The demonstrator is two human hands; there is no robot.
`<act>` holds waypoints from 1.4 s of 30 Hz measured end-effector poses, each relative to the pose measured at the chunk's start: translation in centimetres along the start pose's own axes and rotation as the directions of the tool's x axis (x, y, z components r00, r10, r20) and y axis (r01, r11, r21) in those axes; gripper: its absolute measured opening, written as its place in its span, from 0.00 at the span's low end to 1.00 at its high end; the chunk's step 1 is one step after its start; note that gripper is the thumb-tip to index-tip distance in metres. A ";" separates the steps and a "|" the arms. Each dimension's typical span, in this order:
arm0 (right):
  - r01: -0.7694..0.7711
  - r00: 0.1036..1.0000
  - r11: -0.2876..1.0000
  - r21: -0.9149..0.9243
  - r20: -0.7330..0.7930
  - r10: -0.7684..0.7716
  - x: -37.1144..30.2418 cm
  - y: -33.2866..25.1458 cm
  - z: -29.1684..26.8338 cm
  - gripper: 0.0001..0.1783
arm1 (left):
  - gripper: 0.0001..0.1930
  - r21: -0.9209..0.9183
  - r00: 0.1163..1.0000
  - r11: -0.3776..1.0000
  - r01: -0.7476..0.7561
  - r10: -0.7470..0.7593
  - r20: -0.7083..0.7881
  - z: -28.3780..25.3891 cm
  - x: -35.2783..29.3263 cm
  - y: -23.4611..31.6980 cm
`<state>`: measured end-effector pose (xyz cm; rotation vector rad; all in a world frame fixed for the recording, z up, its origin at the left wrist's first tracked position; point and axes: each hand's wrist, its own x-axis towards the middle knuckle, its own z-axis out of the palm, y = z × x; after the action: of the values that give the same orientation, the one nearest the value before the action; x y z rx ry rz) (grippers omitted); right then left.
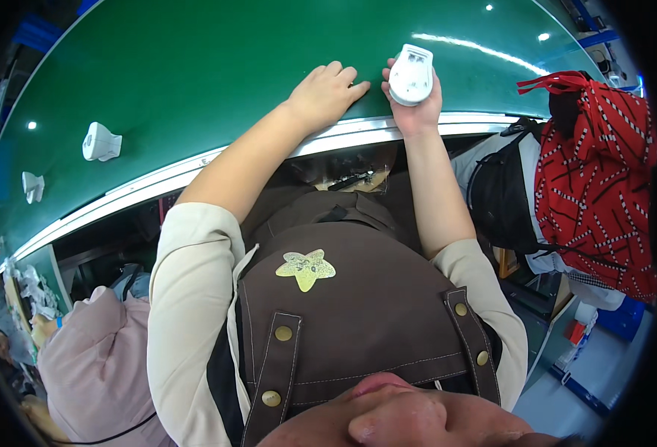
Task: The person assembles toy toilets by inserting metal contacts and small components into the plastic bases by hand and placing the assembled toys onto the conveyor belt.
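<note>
My right hand (422,106) holds a white plastic device (412,73), rounded at the near end and narrower at the far end, with a recess near its top. The device lies in the palm above the green table (254,71), fingers along its sides. My left hand (322,94) rests on the tabletop near its front edge, a short way left of the device. Its fingers are loosely bent and somewhat apart, the thumb stretched toward the right hand. Nothing shows in it.
Two similar white plastic parts, a larger one (101,141) and a smaller one (33,186), stand on the table at the left. A metal strip (194,161) runs along its front edge. People in pink (94,354) and red patterned clothing (600,186) sit close on either side.
</note>
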<state>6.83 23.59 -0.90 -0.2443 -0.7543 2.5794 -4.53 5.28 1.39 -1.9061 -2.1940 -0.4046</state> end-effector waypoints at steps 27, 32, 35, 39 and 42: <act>-0.029 0.991 0.978 -0.207 0.124 0.056 -1.0 1.1 -2.2 0.23 | 0.16 -0.535 0.975 0.844 0.050 -0.158 -0.159 -1.9 0.2 5.2; 0.153 0.982 0.897 -0.416 0.163 -0.093 -1.3 2.2 0.7 0.26 | 0.11 -0.731 0.939 0.674 0.105 -0.310 -0.151 -1.7 -1.7 4.5; 0.251 0.963 0.835 -0.489 0.038 -0.267 -1.2 2.1 0.5 0.26 | 0.08 -0.732 0.912 0.676 0.086 -0.349 -0.215 -2.6 -5.0 4.0; 0.210 0.978 0.908 -0.363 0.061 -0.202 -0.9 0.9 -0.5 0.24 | 0.12 -0.651 0.852 0.732 0.201 -0.458 -0.252 -4.3 -8.9 2.2; 0.186 0.982 0.893 -0.411 0.066 -0.175 -0.7 2.4 -0.2 0.19 | 0.18 -0.517 0.879 0.823 0.233 -0.406 -0.250 -5.9 -8.3 2.9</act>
<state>6.62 21.61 -2.38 -0.2540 -1.2734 2.2278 -0.63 -4.05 4.37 -1.4646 -2.3049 -1.3473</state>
